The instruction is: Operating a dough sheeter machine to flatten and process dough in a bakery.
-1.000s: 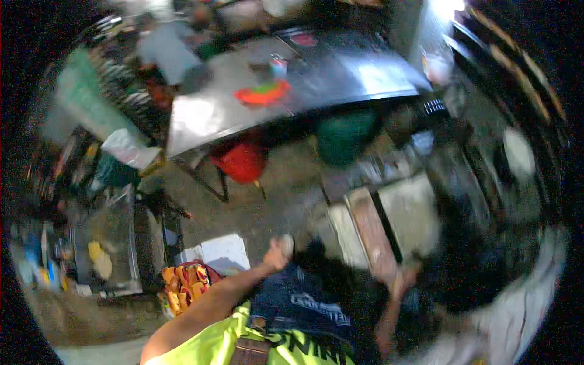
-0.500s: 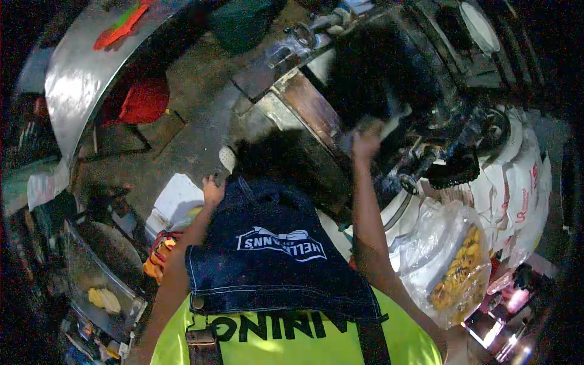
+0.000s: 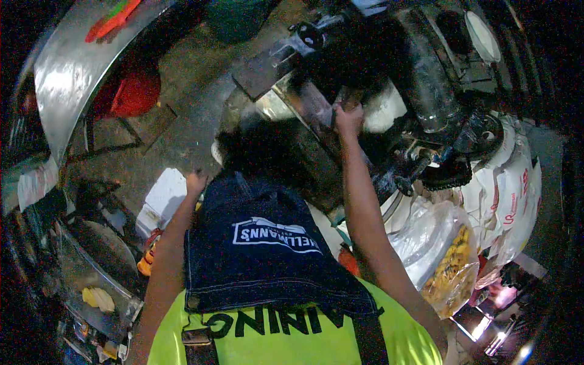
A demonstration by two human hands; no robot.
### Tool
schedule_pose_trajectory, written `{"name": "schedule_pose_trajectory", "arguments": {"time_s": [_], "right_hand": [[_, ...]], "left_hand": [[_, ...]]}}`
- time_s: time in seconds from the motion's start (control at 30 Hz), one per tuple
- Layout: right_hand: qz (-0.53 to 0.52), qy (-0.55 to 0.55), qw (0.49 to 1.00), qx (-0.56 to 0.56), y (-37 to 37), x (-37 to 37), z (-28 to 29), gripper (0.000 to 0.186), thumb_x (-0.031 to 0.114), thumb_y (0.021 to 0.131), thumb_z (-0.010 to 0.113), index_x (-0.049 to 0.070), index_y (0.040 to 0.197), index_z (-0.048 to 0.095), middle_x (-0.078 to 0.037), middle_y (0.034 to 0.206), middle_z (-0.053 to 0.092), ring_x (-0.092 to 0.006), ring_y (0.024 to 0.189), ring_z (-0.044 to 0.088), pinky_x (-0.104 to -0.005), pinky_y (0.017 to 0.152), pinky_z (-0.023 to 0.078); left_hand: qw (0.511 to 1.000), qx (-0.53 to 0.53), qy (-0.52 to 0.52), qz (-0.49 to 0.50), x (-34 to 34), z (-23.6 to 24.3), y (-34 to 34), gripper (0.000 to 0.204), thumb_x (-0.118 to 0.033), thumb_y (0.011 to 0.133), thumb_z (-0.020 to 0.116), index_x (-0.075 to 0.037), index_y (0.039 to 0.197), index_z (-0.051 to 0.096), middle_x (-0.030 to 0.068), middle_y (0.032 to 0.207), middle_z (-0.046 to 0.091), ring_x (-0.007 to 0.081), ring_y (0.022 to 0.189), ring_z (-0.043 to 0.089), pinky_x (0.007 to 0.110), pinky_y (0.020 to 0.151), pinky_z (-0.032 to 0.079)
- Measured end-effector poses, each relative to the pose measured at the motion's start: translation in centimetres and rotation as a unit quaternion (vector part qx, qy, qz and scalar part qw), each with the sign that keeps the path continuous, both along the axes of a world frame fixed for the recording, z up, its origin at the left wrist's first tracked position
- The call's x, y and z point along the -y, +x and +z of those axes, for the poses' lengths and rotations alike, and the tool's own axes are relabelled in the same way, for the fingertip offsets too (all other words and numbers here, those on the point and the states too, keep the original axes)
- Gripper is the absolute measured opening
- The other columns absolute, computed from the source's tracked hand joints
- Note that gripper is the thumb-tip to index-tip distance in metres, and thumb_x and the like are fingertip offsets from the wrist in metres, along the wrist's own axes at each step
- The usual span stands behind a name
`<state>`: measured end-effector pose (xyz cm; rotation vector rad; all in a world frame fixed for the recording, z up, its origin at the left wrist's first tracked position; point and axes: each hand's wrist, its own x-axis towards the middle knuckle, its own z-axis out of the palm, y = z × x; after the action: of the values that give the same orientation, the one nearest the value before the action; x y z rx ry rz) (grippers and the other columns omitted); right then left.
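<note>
My left hand (image 3: 196, 182) is low beside the left edge of my dark blue apron (image 3: 274, 267). Its fingers look curled, and what they hold, if anything, is hidden. A little beyond it, a whitish rounded thing (image 3: 216, 152) shows partly past a dark shape. Stretched forward, my right hand (image 3: 348, 120) is closed around a brownish-grey piece (image 3: 349, 97) whose kind I cannot make out. It is over the dark machinery, beside a long metal-edged ledge (image 3: 307, 106). A pale blurred patch (image 3: 387, 108) lies just right of that hand.
Right of my arm are a clear plastic bag of yellow pieces (image 3: 450, 261) and white printed sacks (image 3: 508, 188). A black wheel-like part (image 3: 480, 137) stands behind them. A white box (image 3: 165, 194), a red chair (image 3: 137, 94) and a shiny metal counter (image 3: 67, 79) are on the left.
My right hand has moved forward and slightly left and is less blurred. My left hand has drawn back leftward, away from the whitish rounded thing, which is now mostly hidden.
</note>
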<state>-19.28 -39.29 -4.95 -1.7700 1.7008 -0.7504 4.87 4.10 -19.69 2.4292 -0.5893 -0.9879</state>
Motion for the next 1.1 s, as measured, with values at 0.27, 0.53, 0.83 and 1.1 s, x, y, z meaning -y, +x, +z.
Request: {"name": "schedule_pose_trajectory", "arguments": {"time_s": [0.27, 0.53, 0.83, 1.1], "right_hand": [[0.014, 0.041, 0.992, -0.121, -9.5, -2.5, 2.0, 0.061, 0.028, 0.07, 0.071, 0.001, 0.121, 0.05, -0.019, 0.114, 0.058, -0.032, 0.099, 0.058, -0.0373, 0.083, 0.046], [0.044, 0.041, 0.998, 0.03, -1.2, -1.0, 3.7, 0.039, 0.026, 0.067, 0.073, -0.001, 0.094, 0.061, -0.015, 0.089, 0.065, -0.0278, 0.083, 0.063, -0.0385, 0.074, 0.048], [-0.008, -0.059, 0.992, -0.112, -12.5, -5.5, -2.7, 0.04, 0.024, 0.075, 0.069, -0.004, 0.1, 0.055, -0.025, 0.094, 0.061, -0.035, 0.085, 0.061, -0.0392, 0.075, 0.047], [-0.004, -0.025, 0.988, -0.151, -11.5, -9.1, 5.8, 0.043, 0.022, 0.077, 0.068, -0.001, 0.111, 0.054, -0.021, 0.1, 0.062, -0.0316, 0.094, 0.06, -0.0382, 0.081, 0.046]], "left_hand": [[0.96, -0.141, -0.064, 0.235, -2.9, 3.1, -1.7, 0.04, -0.024, 0.079, 0.062, 0.001, 0.11, 0.057, 0.0188, 0.102, 0.063, 0.0288, 0.09, 0.062, 0.036, 0.083, 0.046], [0.989, -0.088, -0.081, 0.082, -12.1, -4.1, -2.6, 0.04, -0.02, 0.085, 0.06, 0.001, 0.117, 0.052, 0.0148, 0.1, 0.062, 0.0215, 0.077, 0.062, 0.032, 0.062, 0.051], [0.988, -0.052, -0.099, 0.109, -8.5, 2.1, -6.7, 0.027, -0.018, 0.085, 0.061, -0.002, 0.107, 0.057, 0.0098, 0.087, 0.061, 0.0179, 0.068, 0.06, 0.03, 0.056, 0.048], [0.949, -0.164, -0.11, 0.245, -3.6, 6.9, -7.0, 0.029, -0.018, 0.085, 0.061, -0.002, 0.109, 0.057, 0.0081, 0.085, 0.062, 0.0119, 0.067, 0.061, 0.025, 0.052, 0.047]]}}
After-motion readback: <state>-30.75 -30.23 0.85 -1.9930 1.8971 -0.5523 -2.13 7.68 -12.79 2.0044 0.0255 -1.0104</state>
